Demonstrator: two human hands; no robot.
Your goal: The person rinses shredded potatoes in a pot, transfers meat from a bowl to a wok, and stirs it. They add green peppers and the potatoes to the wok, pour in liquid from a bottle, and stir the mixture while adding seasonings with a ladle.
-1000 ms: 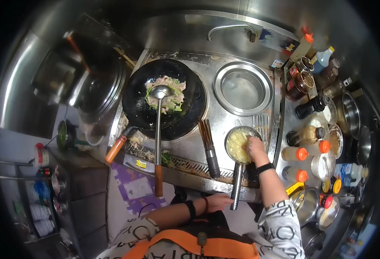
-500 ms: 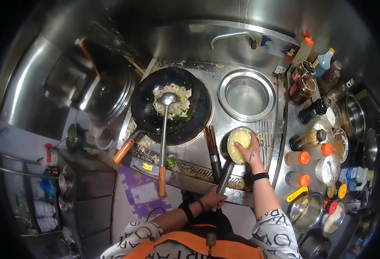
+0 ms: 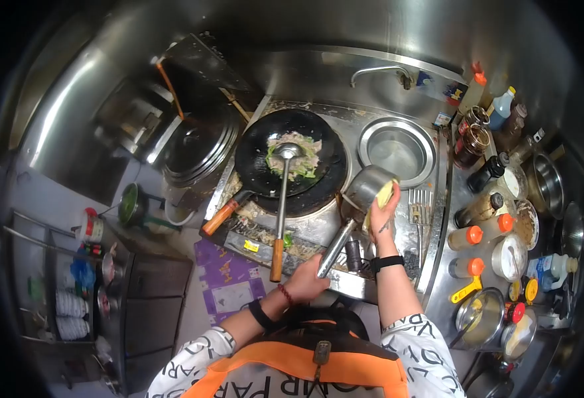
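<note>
Low by the stove's front edge, my left hand (image 3: 308, 281) is closed around the handle of a long-handled metal pot (image 3: 370, 184). The pot is tilted over the stove, its rounded outside facing up and left and its mouth to the right. My right hand (image 3: 383, 215) lies flat with stretched fingers against pale yellow shreds (image 3: 386, 193) at that mouth. Most of the shreds are hidden by the pot and hand. To the left, a black wok (image 3: 255, 156) holds sliced meat and green pieces (image 3: 310, 161), with a wooden-handled ladle (image 3: 282, 219) resting in it.
A round steel basin (image 3: 431, 156) is set behind the pot, under a tap (image 3: 381, 69). A slotted metal turner (image 3: 419, 209) lies to the right. Sauce bottles (image 3: 465, 236) and bowls (image 3: 509, 257) crowd the right counter. A lidded steel pot (image 3: 195, 149) stands left of the wok.
The pot has tipped from facing up to facing right and risen toward the basin, my right hand staying against the shreds. My left hand has moved up with the handle. The view has shifted.
</note>
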